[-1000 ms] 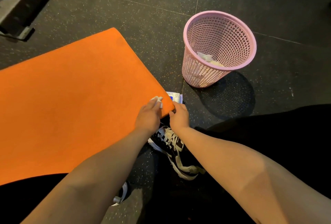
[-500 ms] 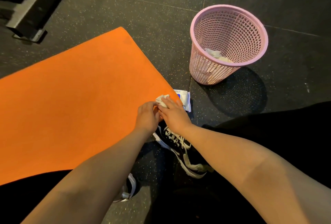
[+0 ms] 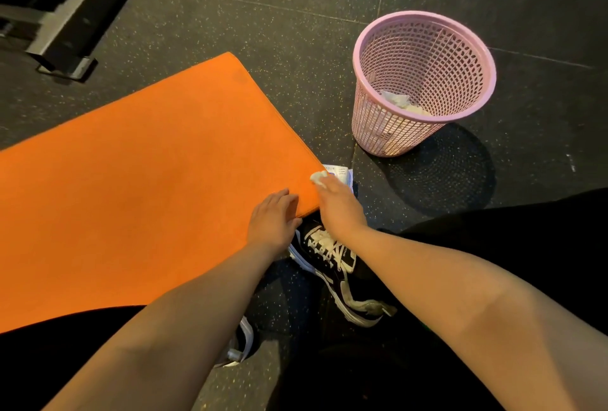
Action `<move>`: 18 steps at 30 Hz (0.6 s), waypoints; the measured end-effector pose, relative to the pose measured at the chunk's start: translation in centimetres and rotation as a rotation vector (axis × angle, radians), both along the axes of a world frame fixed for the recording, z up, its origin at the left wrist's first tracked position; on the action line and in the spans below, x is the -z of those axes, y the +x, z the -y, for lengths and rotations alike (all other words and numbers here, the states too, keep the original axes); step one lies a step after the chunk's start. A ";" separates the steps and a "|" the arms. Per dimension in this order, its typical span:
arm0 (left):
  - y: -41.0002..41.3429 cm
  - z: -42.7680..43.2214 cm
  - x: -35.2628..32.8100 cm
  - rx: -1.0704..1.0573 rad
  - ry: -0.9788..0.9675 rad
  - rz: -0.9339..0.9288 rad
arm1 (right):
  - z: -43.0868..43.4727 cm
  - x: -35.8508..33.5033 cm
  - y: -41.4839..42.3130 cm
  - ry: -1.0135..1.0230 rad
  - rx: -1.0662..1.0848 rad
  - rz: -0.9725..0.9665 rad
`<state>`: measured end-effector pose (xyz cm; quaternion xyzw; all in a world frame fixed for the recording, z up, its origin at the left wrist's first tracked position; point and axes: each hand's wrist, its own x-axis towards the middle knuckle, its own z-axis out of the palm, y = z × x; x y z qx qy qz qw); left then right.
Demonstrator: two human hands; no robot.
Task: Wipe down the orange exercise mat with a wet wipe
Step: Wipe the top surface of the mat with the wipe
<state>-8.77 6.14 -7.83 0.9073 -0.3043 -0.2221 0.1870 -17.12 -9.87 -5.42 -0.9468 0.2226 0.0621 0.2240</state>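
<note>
The orange exercise mat (image 3: 138,187) lies flat on the dark floor, running from the left edge to its near right corner. My right hand (image 3: 339,203) holds a crumpled white wet wipe (image 3: 318,177) at that corner, with the wipe sticking out past the fingertips. Just left of it, my left hand (image 3: 273,218) rests on the mat's near edge, fingers spread and relaxed. Beyond the corner, a white and blue wipe packet (image 3: 340,173) lies on the floor, partly hidden by my right hand.
A pink mesh waste basket (image 3: 424,58) with crumpled white wipes inside stands on the floor to the right of the mat. My black and white sneaker (image 3: 332,266) is below the hands. A dark metal equipment base (image 3: 62,45) sits at top left.
The wipe passed from my left hand to my right hand. My right hand now holds it at the mat's corner, and my left hand has drawn back onto the mat edge.
</note>
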 end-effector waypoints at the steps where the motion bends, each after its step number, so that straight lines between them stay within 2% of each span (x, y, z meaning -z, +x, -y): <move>1: 0.0 0.0 -0.2 -0.008 0.002 -0.007 | 0.0 -0.2 0.2 0.005 0.068 -0.017; 4: -0.3 0.2 -0.8 -0.052 -0.041 -0.033 | -2.2 -0.5 0.6 0.118 0.071 0.022; 8: -0.4 0.2 -1.7 -0.128 -0.104 -0.038 | -3.3 -1.0 0.3 0.141 -0.140 0.022; 15: -0.4 0.6 -3.3 -0.206 -0.089 -0.119 | -1.6 -2.1 0.5 0.157 0.042 -0.046; 18: -1.4 0.5 -3.8 -0.240 -0.115 -0.121 | -3.5 -2.4 0.1 0.173 0.013 0.002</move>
